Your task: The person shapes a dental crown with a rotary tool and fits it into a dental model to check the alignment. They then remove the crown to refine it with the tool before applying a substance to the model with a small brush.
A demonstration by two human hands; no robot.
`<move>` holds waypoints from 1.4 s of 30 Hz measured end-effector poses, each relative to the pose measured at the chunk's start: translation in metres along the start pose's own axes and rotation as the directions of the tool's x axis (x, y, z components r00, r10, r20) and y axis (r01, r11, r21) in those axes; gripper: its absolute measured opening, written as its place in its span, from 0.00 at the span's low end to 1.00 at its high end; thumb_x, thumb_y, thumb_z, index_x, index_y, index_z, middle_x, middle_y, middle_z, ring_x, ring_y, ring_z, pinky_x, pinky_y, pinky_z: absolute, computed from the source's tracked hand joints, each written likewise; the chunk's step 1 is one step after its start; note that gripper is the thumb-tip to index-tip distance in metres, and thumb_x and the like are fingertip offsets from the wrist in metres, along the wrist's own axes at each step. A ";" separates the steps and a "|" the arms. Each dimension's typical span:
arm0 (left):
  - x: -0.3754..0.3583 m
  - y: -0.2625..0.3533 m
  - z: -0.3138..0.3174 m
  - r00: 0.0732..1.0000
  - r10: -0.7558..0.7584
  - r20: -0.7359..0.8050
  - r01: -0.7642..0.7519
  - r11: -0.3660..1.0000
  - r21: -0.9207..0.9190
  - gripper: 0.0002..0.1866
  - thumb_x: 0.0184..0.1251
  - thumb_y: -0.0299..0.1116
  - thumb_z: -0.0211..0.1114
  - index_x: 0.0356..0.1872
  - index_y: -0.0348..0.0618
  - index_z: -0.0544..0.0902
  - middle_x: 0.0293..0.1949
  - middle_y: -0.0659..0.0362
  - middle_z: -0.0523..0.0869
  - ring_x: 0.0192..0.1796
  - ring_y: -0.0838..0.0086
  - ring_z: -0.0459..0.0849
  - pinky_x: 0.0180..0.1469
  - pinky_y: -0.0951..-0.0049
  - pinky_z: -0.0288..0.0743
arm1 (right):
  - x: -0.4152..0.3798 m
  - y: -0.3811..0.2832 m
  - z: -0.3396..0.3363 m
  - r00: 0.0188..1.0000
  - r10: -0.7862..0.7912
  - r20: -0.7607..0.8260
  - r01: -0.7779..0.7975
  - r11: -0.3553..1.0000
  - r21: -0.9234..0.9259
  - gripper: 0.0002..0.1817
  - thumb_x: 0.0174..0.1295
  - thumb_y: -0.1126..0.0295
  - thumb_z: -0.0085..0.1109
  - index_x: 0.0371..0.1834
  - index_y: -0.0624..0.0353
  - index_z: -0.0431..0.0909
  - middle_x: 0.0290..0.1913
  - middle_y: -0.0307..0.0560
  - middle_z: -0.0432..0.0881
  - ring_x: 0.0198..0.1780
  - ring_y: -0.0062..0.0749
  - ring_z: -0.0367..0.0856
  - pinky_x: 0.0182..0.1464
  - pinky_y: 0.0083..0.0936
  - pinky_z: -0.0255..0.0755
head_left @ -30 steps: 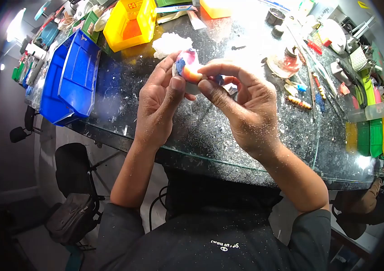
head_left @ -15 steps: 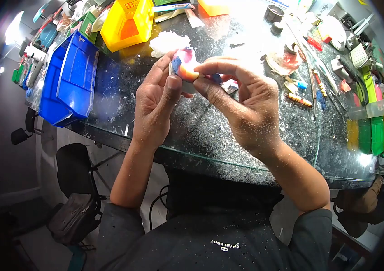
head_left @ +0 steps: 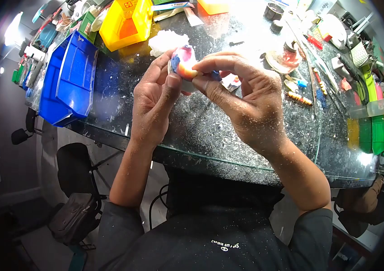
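**Both hands closed on a painted piece above the desk**

The left hand point(head_left: 153, 106) was curled around a small rounded piece point(head_left: 183, 61) painted in red, blue and orange, its thumb pressed against the near side and its fingers wrapped behind. The right hand point(head_left: 250, 101) met it from the other side, thumb and forefinger pinched together on the piece's right edge while the other fingers stayed bent and loose. The piece was held in the air between the two hands, over the far middle of the dark, dust-flecked desk point(head_left: 201, 131), not resting on it. A white wad point(head_left: 167, 40) lay on the desk just beyond the piece. A blue bin point(head_left: 72, 77) stood well to the left, a yellow bin point(head_left: 126, 22) behind it. Tools and small bottles crowded the right side of the desk, apart from both hands. White specks covered both hands and forearms.
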State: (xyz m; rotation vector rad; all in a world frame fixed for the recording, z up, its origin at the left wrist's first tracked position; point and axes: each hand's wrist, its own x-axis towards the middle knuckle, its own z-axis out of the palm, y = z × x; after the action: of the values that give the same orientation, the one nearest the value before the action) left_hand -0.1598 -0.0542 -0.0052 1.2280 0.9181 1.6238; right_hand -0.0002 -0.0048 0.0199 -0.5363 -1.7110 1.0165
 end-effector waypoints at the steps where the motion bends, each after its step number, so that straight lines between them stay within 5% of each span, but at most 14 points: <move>1: 0.000 0.000 0.000 1.000 0.000 0.003 0.000 1.000 0.002 0.34 0.73 0.43 0.60 0.68 0.28 0.61 0.60 0.51 0.77 0.60 0.75 0.76 0.58 0.74 0.72 | 0.000 0.002 0.001 1.000 -0.009 -0.006 0.009 1.000 0.015 0.07 0.57 0.75 0.67 0.39 0.59 0.86 0.39 0.45 0.85 0.40 0.28 0.83 0.44 0.22 0.75; 23: 0.000 -0.003 -0.003 1.000 -0.005 0.002 0.005 1.000 0.023 0.31 0.73 0.44 0.60 0.66 0.30 0.65 0.55 0.54 0.80 0.53 0.77 0.79 0.51 0.76 0.74 | 0.002 0.000 -0.004 0.999 0.017 0.047 -0.019 0.999 0.050 0.05 0.59 0.76 0.65 0.38 0.62 0.85 0.37 0.45 0.85 0.41 0.26 0.84 0.44 0.21 0.77; 31: 0.001 -0.004 0.001 0.999 0.031 -0.037 -0.029 0.998 0.061 0.30 0.75 0.44 0.57 0.65 0.25 0.66 0.61 0.51 0.76 0.59 0.73 0.76 0.58 0.75 0.71 | 0.001 -0.001 -0.006 0.997 0.062 0.046 -0.064 0.996 0.058 0.06 0.59 0.74 0.66 0.39 0.61 0.85 0.36 0.44 0.85 0.40 0.23 0.83 0.42 0.20 0.78; 34: 0.001 -0.008 -0.002 0.999 0.035 -0.042 -0.032 0.997 0.067 0.30 0.75 0.44 0.56 0.65 0.25 0.66 0.61 0.52 0.75 0.60 0.73 0.76 0.60 0.74 0.70 | 0.002 -0.012 -0.012 0.976 0.163 0.144 -0.169 0.985 0.029 0.10 0.60 0.80 0.64 0.45 0.65 0.82 0.44 0.45 0.84 0.49 0.24 0.82 0.56 0.22 0.76; 42: -0.001 -0.003 0.002 1.000 -0.023 -0.006 0.023 1.000 0.003 0.31 0.75 0.43 0.56 0.67 0.27 0.63 0.61 0.52 0.76 0.61 0.73 0.75 0.63 0.73 0.68 | 0.001 -0.011 -0.011 0.983 0.129 0.133 -0.126 0.992 -0.026 0.11 0.59 0.80 0.65 0.45 0.64 0.82 0.44 0.45 0.84 0.48 0.24 0.82 0.54 0.21 0.77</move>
State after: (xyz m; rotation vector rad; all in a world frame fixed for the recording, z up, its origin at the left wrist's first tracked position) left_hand -0.1573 -0.0538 -0.0075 1.2109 0.9361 1.6090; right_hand 0.0109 -0.0059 0.0312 -0.6068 -1.8240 1.1518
